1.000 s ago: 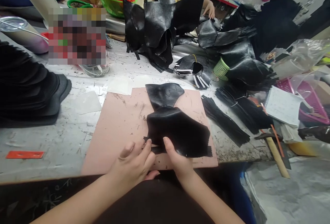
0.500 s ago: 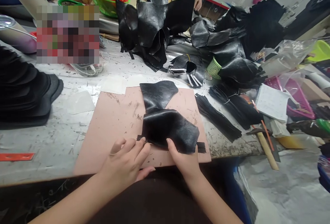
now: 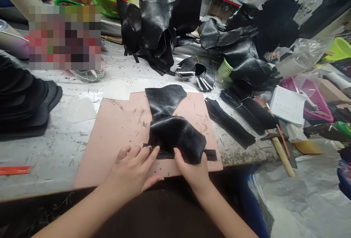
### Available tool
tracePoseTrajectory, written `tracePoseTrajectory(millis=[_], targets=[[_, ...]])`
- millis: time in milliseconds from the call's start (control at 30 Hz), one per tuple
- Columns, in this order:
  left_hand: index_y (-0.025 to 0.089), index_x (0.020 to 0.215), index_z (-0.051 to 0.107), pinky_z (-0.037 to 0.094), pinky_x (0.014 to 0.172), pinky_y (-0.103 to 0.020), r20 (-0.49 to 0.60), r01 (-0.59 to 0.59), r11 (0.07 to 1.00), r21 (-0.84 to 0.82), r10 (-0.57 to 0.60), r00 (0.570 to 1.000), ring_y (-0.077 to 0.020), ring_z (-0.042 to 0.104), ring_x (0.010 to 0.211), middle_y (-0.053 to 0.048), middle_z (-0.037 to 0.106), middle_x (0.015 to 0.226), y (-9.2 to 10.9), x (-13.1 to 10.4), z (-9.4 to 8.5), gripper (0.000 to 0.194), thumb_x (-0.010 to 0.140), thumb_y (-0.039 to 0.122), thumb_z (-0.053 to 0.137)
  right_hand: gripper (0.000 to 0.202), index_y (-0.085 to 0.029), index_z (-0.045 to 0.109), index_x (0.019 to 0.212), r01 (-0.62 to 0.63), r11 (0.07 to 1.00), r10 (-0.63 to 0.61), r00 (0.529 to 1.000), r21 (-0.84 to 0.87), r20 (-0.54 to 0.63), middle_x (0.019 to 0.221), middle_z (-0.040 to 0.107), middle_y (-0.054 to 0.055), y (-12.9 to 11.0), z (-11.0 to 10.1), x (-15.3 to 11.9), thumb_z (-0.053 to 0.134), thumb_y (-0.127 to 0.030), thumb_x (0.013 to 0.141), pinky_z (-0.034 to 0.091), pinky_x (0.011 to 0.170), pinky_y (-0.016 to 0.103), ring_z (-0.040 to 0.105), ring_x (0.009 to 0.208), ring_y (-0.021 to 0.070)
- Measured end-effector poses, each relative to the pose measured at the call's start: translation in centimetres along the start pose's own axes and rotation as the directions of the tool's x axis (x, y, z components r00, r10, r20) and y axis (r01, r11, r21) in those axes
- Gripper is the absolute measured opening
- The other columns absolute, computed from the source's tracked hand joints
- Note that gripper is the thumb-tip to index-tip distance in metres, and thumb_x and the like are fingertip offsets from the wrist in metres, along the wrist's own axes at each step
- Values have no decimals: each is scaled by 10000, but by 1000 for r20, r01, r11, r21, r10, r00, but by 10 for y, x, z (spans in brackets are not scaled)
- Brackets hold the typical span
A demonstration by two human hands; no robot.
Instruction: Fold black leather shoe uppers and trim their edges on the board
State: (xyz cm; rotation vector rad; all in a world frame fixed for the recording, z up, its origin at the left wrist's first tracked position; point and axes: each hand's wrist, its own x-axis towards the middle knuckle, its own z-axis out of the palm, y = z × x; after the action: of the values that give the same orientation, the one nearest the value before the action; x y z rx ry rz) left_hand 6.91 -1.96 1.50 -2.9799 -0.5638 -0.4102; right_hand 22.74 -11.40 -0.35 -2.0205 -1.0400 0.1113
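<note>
A shiny black leather piece (image 3: pixel 175 132), narrow in the middle, lies on a pink board (image 3: pixel 109 146) in front of me. Under its near edge runs a black strip that looks like a zipper (image 3: pixel 210 154), its right end showing. My right hand (image 3: pixel 192 168) grips the near right corner of the leather, thumb on top and fingers beneath. With fingers spread and thumb apart, my left hand (image 3: pixel 134 168) rests its fingertips at the left end of the strip, by the leather's near left corner. The fingers of my right hand are partly hidden by the leather.
Bundles of black strips (image 3: pixel 230 123) lie right of the board, near a wooden-handled hammer (image 3: pixel 282 154) and a notebook (image 3: pixel 287 104). Black sheets are stacked (image 3: pixel 24 106) at left. Leather pieces (image 3: pixel 156 18) pile up at the back. An orange strip (image 3: pixel 15 170) lies at left.
My right hand has drawn the near right corner of the leather slightly left, so more of the strip shows. My left fingertips stay at its left end. The view has shifted a little.
</note>
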Motion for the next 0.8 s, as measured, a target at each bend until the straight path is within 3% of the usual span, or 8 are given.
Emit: tracePoseTrajectory(millis=[167,400,500,633,800], targets=[[178,1076,618,311,776,-376,23,1,1000,22,-2,1000,-221,545,771,-65,647,810,1,2,1,459,843,495,382,105,-198,669,772,20,1000,-21,999,21,35,728,701,27,0,-1,0,585,-229,716,547,695,296,667,699,203],[145,975,661,343,772,-342,-96,-66,996,62,72,993,-216,569,830,-106,670,1001,7,6,7,470,873,464,331,158,-189,664,831,-1,999,-4,996,54,86,776,700,40,-3,-7,2,579,-236,706,531,742,320,661,731,210],[107,958,663,355,741,-336,-81,-125,988,94,132,988,-215,585,774,-134,689,937,8,8,7,522,881,466,293,119,-186,666,758,-112,988,98,986,102,137,739,701,40,-9,-10,5,582,-244,698,539,714,318,663,708,215],[112,969,656,343,752,-342,-95,-116,990,76,123,988,-225,604,785,-138,687,965,9,6,5,479,867,467,352,141,-168,667,746,-341,920,314,936,194,158,759,710,53,-22,-13,10,607,-278,681,553,683,304,669,748,231],[120,996,647,329,810,-328,-90,-74,995,59,80,993,-207,606,880,-112,681,1018,10,3,4,455,890,424,325,265,-162,670,879,-402,892,341,899,207,277,950,690,74,-38,-16,10,602,-352,708,541,749,307,645,892,233]])
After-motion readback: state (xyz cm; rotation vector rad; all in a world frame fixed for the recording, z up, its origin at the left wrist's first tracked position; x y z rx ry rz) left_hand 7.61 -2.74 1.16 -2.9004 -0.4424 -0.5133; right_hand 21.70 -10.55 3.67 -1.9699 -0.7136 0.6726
